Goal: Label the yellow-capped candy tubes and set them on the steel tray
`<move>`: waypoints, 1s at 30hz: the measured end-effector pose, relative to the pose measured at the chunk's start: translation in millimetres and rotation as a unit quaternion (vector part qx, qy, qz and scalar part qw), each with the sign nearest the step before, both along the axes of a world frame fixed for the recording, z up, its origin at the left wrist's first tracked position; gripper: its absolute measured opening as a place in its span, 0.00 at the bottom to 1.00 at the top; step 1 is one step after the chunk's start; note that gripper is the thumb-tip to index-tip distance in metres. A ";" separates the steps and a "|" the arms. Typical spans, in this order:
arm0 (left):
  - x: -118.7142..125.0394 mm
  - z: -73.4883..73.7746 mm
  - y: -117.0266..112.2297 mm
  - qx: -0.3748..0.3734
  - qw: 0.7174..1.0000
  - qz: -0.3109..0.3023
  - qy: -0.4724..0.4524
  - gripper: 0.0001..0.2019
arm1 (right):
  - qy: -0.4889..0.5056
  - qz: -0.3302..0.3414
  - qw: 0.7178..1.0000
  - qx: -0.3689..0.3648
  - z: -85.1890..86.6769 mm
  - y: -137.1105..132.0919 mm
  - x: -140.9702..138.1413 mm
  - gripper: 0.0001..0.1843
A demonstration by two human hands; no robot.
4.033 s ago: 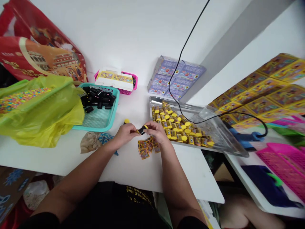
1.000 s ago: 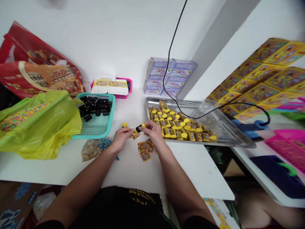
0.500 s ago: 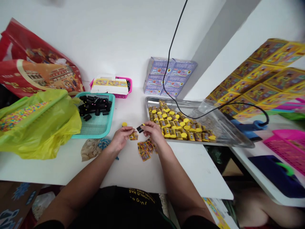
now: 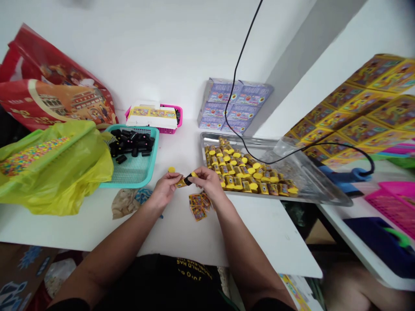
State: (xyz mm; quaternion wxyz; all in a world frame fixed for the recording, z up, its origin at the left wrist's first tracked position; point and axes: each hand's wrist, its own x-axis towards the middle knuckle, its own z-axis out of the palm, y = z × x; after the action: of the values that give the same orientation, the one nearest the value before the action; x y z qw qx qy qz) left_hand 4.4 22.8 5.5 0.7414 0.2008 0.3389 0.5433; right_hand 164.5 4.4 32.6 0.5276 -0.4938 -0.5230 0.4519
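Observation:
My left hand (image 4: 164, 186) pinches a small yellow printed packet (image 4: 180, 183) at its fingertips. My right hand (image 4: 207, 181) holds a short black tube with a yellow end (image 4: 188, 178), which touches the packet. A loose yellow cap (image 4: 171, 169) stands on the white table (image 4: 181, 235) just beyond my left hand. Below my right hand lies a small pile of similar printed packets (image 4: 198, 208). To the right, a steel tray (image 4: 272, 149) holds many yellow-capped packets.
A teal basket (image 4: 129, 183) holds black tubes, and a pink basket (image 4: 170, 127) stands behind it. Left of them are a yellow plastic bag (image 4: 65, 181) and a red bag (image 4: 48, 97). Blue boxes (image 4: 235, 103), a black cable (image 4: 238, 73) and stacked printed sheets (image 4: 366, 108) lie beyond.
My hands have come closer together, bringing the black tube against the yellow packet. The view has shifted slightly.

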 end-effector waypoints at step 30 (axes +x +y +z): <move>-7.3 3.8 -8.3 0.042 0.965 -0.238 0.103 0.18 | 0.004 0.116 0.991 -0.064 0.8 2.4 18.9 0.18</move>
State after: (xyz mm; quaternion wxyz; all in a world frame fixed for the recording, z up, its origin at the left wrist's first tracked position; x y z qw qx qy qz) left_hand -2.9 14.6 9.2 0.8012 0.3614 0.3325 0.3418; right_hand 183.3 6.8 33.4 0.4406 -0.4610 -0.5447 0.5447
